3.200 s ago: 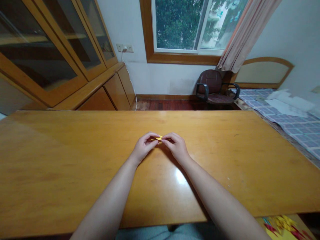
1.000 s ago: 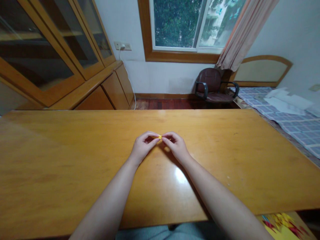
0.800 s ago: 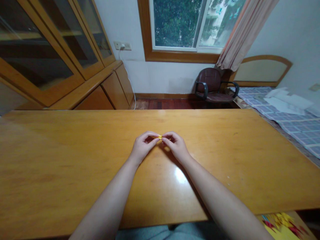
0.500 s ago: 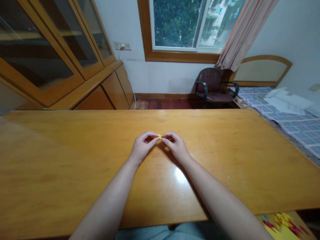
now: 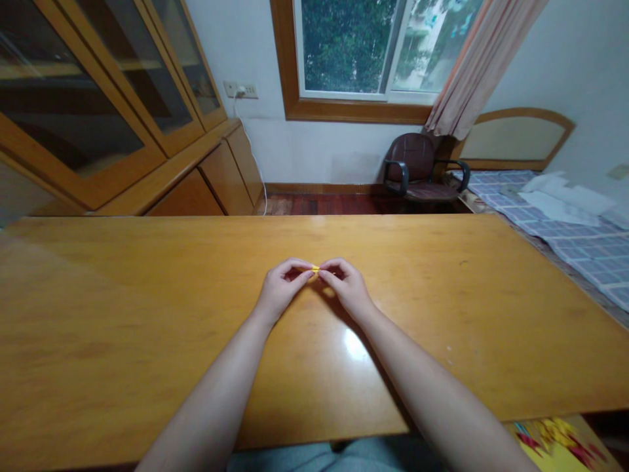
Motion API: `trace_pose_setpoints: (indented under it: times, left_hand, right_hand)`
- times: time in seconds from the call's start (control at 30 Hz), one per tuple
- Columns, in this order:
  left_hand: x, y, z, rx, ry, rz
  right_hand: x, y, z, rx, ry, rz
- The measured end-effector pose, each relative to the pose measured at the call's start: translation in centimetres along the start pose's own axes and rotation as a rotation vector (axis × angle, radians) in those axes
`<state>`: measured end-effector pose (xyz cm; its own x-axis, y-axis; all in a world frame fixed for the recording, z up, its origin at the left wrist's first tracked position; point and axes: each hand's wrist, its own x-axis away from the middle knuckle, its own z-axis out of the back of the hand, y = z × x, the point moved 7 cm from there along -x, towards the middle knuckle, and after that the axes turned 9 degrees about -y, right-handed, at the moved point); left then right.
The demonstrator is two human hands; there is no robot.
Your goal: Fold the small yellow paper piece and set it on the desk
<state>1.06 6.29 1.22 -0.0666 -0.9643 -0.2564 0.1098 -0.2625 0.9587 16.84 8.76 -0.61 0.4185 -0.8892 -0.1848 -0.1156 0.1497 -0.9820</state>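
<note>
- Left hand (image 5: 280, 286) and right hand (image 5: 348, 286): my fingertips sit closer together than in the earliest frame, and less of the yellow piece (image 5: 315, 269) shows between them. Against the most recent earlier frame, I find hardly any shift.
- Meaning of the change: I judge this to be fine pressing or creasing work at one small spot, with the hands as a steady base.
- Left hand state: grasping the left end of the yellow piece, thumb against index finger.
- Right hand state: grasping the right end in a matching pinch. A pale sliver shows under my index finger; I cannot tell whether it belongs to the same piece.
- Location: the yellow piece is between both sets of fingertips, over the middle of the wooden table (image 5: 147, 328). Contact with the tabletop cannot be confirmed.
- Orientation: the long axis appears to run crosswise, from hand to hand. Fingers cover both ends, so I cannot tell which way it points. Its material looks like folded paper.
- Surroundings: yellow pieces (image 5: 557, 431) and red pieces (image 5: 578, 453) lie below the table's near right edge, well apart from my hands.
</note>
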Motion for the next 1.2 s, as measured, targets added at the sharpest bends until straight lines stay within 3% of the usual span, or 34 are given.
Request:
trace_pose_setpoints:
  times: [0.5,1.2]
  left_hand:
    - [-0.1,-0.3,-0.1,0.016,0.0,0.028]
    - [0.0,-0.2,0.0,0.012,0.009,0.042]
  right_hand:
    - [0.0,-1.6,0.1,0.211,-0.01,0.1]
    - [-0.1,-0.1,0.0,0.053,0.008,0.021]
